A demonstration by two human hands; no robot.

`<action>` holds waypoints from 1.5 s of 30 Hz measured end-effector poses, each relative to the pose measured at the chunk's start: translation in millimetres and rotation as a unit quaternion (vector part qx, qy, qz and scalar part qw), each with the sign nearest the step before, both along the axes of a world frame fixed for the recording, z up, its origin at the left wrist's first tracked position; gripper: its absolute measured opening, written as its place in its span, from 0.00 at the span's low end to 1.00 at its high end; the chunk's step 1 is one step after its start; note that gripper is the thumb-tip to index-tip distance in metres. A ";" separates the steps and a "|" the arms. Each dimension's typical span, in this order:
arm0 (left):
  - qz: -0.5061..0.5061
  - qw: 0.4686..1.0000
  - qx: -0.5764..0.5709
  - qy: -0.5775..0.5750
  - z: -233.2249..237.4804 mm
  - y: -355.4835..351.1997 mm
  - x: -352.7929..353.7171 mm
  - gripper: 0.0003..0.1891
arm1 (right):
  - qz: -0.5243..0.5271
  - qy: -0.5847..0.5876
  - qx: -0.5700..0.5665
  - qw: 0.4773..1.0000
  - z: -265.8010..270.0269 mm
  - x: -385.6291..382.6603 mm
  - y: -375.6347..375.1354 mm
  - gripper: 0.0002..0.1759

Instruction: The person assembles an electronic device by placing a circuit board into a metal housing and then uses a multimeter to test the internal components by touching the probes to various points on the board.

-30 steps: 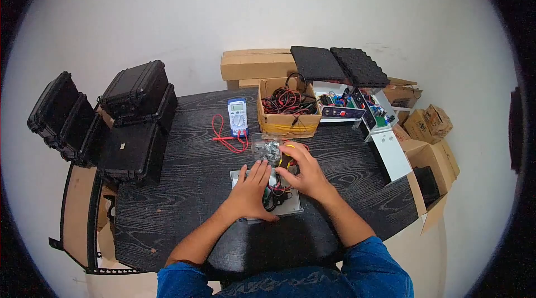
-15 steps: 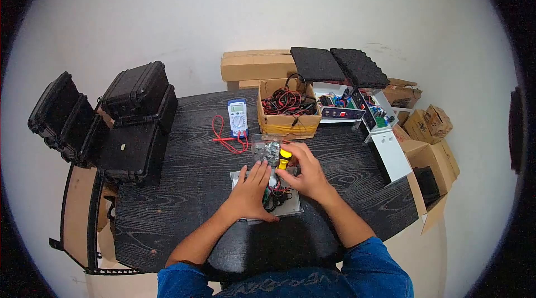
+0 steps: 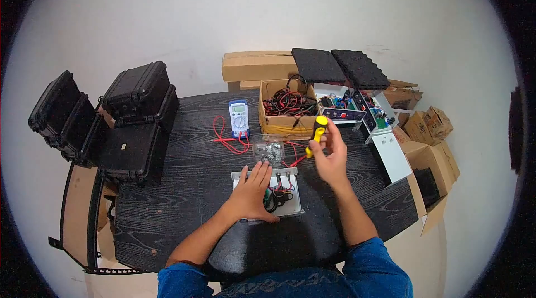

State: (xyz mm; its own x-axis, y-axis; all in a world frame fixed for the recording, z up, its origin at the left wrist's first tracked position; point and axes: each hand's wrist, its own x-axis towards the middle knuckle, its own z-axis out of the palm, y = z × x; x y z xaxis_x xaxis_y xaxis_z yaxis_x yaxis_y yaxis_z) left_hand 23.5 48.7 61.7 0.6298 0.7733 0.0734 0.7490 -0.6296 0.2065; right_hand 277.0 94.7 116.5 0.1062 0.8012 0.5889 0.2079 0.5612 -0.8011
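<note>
My right hand [image 3: 333,159] grips a yellow and black screwdriver [image 3: 319,129] by its handle, raised to the right of the clear box. The shaft is hard to make out. My left hand [image 3: 251,191] lies with fingers spread over the left part of a white metal enclosure [image 3: 291,206], which holds wires and a black coiled part. Its fingertips reach the near edge of a clear plastic box [image 3: 269,152] of small metal screws. Part of the enclosure's inside is hidden under that hand.
A blue and white multimeter [image 3: 239,120] with red leads stands behind the clear box. Beyond are a cardboard box [image 3: 286,128] of cables and opened electronic units [image 3: 341,114]. Black hard cases [image 3: 133,152] stack at the left; an open carton [image 3: 427,178] sits right.
My right hand has moved right and away from the clear box, lifting the screwdriver with it. My left hand stays in place on the enclosure.
</note>
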 end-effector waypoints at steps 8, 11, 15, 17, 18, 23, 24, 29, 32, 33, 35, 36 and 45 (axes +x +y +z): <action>-0.020 0.999 -0.034 -0.017 10.4 1.6 -6.7 0.80 | -0.030 -0.399 -0.102 0.911 -30.5 42.2 29.8 0.26; -0.022 0.999 -0.047 -0.006 12.9 3.8 -15.5 0.82 | -0.069 -0.466 -0.159 0.868 -57.3 48.9 39.3 0.19; -0.005 0.997 -0.062 0.046 19.5 3.1 -22.2 0.84 | -0.101 -0.503 -0.189 0.837 -84.0 58.7 49.7 0.16; 0.000 0.995 -0.073 0.064 23.4 2.9 -24.8 0.85 | -0.102 -0.505 -0.176 0.839 -90.8 61.6 52.5 0.15; 0.002 0.994 -0.076 0.072 24.5 3.2 -26.2 0.86 | -0.102 -0.505 -0.169 0.840 -88.2 60.1 51.7 0.15; 0.004 0.993 -0.081 0.083 23.0 3.4 -27.9 0.86 | -0.098 -0.485 -0.127 0.859 -68.2 48.9 42.8 0.14; 0.005 0.994 -0.082 0.077 21.7 3.0 -27.8 0.86 | -0.097 -0.465 -0.087 0.876 -63.0 44.7 40.7 0.12; 0.010 0.993 -0.089 0.083 24.2 1.9 -27.0 0.84 | 0.075 -0.384 -0.109 0.914 -32.9 8.6 18.2 0.13; 0.007 0.993 -0.086 0.084 24.1 1.6 -28.1 0.84 | 0.146 -0.398 -0.103 0.900 -42.8 4.3 13.3 0.15; 0.009 0.993 -0.087 0.084 25.7 1.2 -29.1 0.84 | 0.142 -0.420 -0.099 0.891 -36.6 1.3 8.4 0.15; 0.012 0.992 -0.092 0.089 29.0 1.0 -33.1 0.84 | 0.138 -0.463 -0.097 0.870 -43.2 2.7 5.3 0.19; 0.013 0.991 -0.095 0.093 31.3 2.5 -37.3 0.84 | 0.135 -0.495 -0.126 0.849 -32.5 -0.2 -3.8 0.21; 0.125 0.982 -0.047 0.132 51.3 12.3 -65.9 0.75 | 0.279 -0.519 -0.193 0.785 -9.8 -16.7 -101.5 0.40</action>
